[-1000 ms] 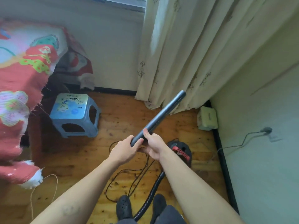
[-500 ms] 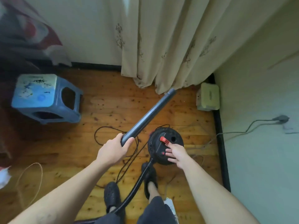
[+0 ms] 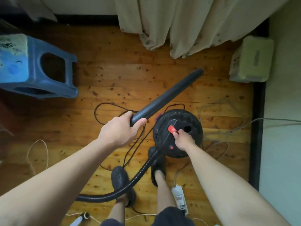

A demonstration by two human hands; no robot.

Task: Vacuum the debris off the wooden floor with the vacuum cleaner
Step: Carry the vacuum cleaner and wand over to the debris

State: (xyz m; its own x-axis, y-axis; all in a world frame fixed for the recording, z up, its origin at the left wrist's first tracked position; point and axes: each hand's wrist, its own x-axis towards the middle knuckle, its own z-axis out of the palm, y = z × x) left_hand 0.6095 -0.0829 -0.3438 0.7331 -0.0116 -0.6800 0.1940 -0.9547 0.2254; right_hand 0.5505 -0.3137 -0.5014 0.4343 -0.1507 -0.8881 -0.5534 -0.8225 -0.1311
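Note:
The round black vacuum cleaner (image 3: 189,118) stands on the wooden floor (image 3: 114,82) just ahead of my feet. My right hand (image 3: 183,140) rests on its top, a fingertip touching the red switch (image 3: 171,128). My left hand (image 3: 120,131) grips the lower end of the dark rigid tube (image 3: 166,97), which slants up and to the right, its open end held off the floor. A ribbed black hose (image 3: 138,175) runs from the cleaner's body back past my left foot. Small dark specks dot the boards.
A blue plastic stool (image 3: 37,70) stands at the left, a beige curtain (image 3: 179,22) hangs at the back, and a pale green box (image 3: 250,61) sits in the right corner. Black cord loops (image 3: 104,110) and pale cables lie around the cleaner; a white power strip (image 3: 179,198) lies by my right foot.
My right hand let go of the tube, dropped to the cleaner's top and settled on the red switch. My view tilted down. The left hand keeps hold of the tube.

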